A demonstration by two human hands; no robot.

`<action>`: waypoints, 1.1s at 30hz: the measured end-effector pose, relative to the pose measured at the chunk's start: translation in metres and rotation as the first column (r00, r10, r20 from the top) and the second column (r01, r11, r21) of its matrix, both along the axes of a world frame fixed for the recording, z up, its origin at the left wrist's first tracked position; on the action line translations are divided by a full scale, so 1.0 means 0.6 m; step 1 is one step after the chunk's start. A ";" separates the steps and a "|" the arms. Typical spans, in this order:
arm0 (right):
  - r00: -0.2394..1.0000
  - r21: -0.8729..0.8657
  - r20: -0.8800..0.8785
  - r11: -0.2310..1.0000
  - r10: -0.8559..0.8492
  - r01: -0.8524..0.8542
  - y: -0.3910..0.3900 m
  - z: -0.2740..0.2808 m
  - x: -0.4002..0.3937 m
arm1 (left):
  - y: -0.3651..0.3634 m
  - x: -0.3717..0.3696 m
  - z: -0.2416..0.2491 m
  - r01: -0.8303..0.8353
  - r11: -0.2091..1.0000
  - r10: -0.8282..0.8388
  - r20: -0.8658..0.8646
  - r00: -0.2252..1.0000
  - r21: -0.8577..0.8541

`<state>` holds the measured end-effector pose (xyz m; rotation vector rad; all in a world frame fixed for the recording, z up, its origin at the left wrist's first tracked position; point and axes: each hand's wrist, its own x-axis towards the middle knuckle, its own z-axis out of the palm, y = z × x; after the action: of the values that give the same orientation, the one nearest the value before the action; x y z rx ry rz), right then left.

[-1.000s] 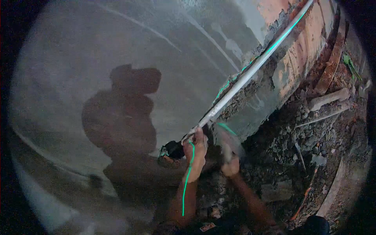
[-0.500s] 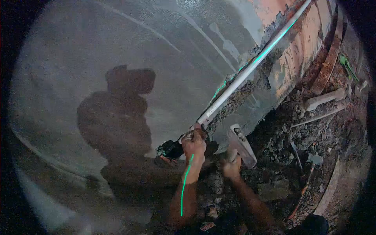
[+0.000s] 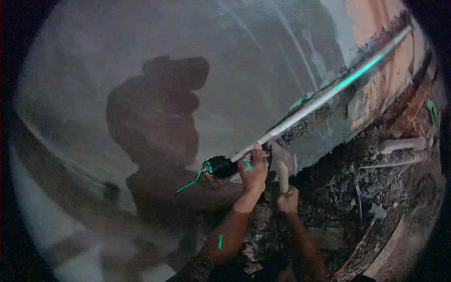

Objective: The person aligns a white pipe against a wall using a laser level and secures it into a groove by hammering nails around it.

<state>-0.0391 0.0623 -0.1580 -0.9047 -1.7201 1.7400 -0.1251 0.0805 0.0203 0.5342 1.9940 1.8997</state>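
My left hand (image 3: 253, 170) is closed around the lower end of a long white pipe (image 3: 319, 101). That pipe slants up to the right along a rough channel cut in the grey plastered wall (image 3: 225, 84). Just right of it, my right hand (image 3: 288, 199) grips a tool by its pale handle (image 3: 283, 176). The tool's broad grey head (image 3: 285, 152) is blurred and sits close under the pipe, near my left hand. Below the pipe's lower end is a dark broken hole (image 3: 221, 167) in the wall. Green laser light falls on the pipe and on my left hand.
Dark rubble (image 3: 329, 192) lies along the wall's foot. At the right are a pale wooden piece (image 3: 401, 144), a thin strip (image 3: 390, 164), a green-handled tool (image 3: 431, 110) and a grey-headed tool (image 3: 378, 211). A large shadow covers the wall's left part.
The view has shifted, and the pipe appears at a flatter slant. My right hand has brought the tool upward, its head now beside the pipe. My left hand still grips the pipe.
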 end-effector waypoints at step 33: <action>0.959 -0.089 -0.059 0.958 -0.278 0.272 -0.025 0.086 0.099 | -0.011 -0.011 -0.001 0.094 0.995 -0.099 0.134 0.986 0.041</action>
<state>0.0202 0.0470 -0.1064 -1.0502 -1.4122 1.6428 -0.1318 0.0740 0.0199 0.4874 1.8196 1.8633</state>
